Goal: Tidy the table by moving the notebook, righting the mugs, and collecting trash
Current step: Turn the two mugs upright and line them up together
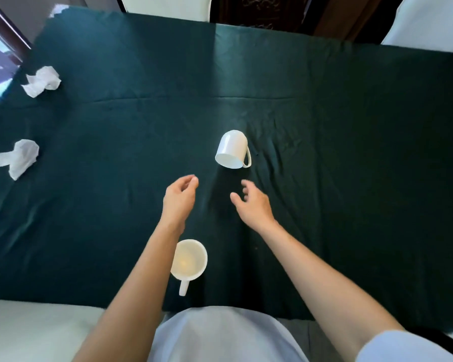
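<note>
A white mug lies on its side in the middle of the dark green tablecloth, its mouth turned toward me and its handle on the right. A second white mug stands upright near the front edge, handle pointing at me, partly covered by my left forearm. My left hand hovers below and left of the tipped mug, fingers loosely curled, holding nothing. My right hand hovers just below that mug with fingers spread, empty. Two crumpled white tissues lie at the table's left side. No notebook is in view.
White chair backs stand beyond the table's far edge. A dark wooden frame sits at the far left corner. A pale surface runs along the near edge on my left.
</note>
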Motion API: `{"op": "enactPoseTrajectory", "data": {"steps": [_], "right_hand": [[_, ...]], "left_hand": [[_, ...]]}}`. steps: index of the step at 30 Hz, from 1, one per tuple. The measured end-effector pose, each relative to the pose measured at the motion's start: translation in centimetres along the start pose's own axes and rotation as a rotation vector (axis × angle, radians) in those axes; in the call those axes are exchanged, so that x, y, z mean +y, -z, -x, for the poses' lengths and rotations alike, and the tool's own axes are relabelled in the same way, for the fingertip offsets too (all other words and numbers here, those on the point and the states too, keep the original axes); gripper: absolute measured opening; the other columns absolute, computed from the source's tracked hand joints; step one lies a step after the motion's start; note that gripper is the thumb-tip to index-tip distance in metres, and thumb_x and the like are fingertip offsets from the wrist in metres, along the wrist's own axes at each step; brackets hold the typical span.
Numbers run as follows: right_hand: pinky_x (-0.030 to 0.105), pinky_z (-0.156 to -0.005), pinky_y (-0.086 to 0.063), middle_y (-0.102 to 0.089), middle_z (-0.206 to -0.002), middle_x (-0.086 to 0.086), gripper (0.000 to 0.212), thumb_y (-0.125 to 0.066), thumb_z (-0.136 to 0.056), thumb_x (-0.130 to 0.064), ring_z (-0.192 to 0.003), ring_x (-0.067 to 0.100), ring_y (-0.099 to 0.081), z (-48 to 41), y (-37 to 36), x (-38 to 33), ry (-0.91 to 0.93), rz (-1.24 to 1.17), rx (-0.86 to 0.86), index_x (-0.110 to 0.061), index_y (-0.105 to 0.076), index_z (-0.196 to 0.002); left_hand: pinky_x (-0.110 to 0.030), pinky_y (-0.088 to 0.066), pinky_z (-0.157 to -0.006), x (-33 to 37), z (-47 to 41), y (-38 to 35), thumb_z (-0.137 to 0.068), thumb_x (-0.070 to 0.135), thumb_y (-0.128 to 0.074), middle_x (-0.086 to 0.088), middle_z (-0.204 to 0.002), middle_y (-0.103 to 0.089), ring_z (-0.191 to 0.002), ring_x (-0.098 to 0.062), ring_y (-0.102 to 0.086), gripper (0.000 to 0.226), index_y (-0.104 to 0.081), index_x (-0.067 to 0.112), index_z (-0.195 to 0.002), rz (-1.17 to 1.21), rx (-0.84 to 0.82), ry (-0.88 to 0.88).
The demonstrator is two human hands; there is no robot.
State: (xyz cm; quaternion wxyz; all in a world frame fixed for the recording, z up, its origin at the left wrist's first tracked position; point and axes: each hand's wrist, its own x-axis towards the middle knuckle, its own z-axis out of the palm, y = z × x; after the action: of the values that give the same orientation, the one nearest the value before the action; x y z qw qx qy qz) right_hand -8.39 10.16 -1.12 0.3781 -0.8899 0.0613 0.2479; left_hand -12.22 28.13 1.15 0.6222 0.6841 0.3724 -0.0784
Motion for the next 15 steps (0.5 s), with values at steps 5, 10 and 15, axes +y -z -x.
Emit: {"op": "enactPoseTrajectory", "data": {"steps": [5, 10, 15], "right_hand": [[0.041, -0.109, -0.042, -0.053, -0.145, 0.014, 0.063, -0.064, -0.097, -0.027, -0.133, 0.033, -0.052, -5.1, 2.1, -2.0, 0.160, 0.100, 0.052, -0.017, -0.038, -0.154], [0.041, -0.099, -0.047, -0.056, -0.136, 0.017, 0.071, -0.069, -0.093, -0.020, -0.121, 0.035, -0.057, -9.0, 2.2, -1.7, 0.218, 0.082, 0.049, -0.016, -0.034, -0.155], [0.035, -0.095, -0.046, -0.056, -0.137, 0.014, 0.079, -0.072, -0.090, -0.017, -0.118, 0.032, -0.058, -11.2, 2.7, -1.2, 0.226, 0.022, 0.025, -0.024, -0.032, -0.157]], "left_hand": [[-0.038, -0.054, -0.100, 4.2, -5.0, -3.7, -0.102, 0.042, -0.056, 0.011, -0.119, -0.063, -0.112, -0.018, -0.062, 0.053, -0.050, 0.022, -0.151, -0.091, -0.104, 0.029], [-0.046, -0.050, -0.109, 5.4, -7.9, -6.1, -0.102, 0.048, -0.054, 0.001, -0.158, -0.045, -0.138, -0.026, -0.052, 0.067, -0.032, 0.027, -0.161, -0.121, -0.131, 0.122], [-0.044, -0.052, -0.101, 5.4, -8.7, -8.1, -0.104, 0.050, -0.047, 0.006, -0.141, -0.059, -0.125, -0.025, -0.058, 0.035, -0.060, 0.033, -0.132, -0.077, -0.154, 0.170]]}}
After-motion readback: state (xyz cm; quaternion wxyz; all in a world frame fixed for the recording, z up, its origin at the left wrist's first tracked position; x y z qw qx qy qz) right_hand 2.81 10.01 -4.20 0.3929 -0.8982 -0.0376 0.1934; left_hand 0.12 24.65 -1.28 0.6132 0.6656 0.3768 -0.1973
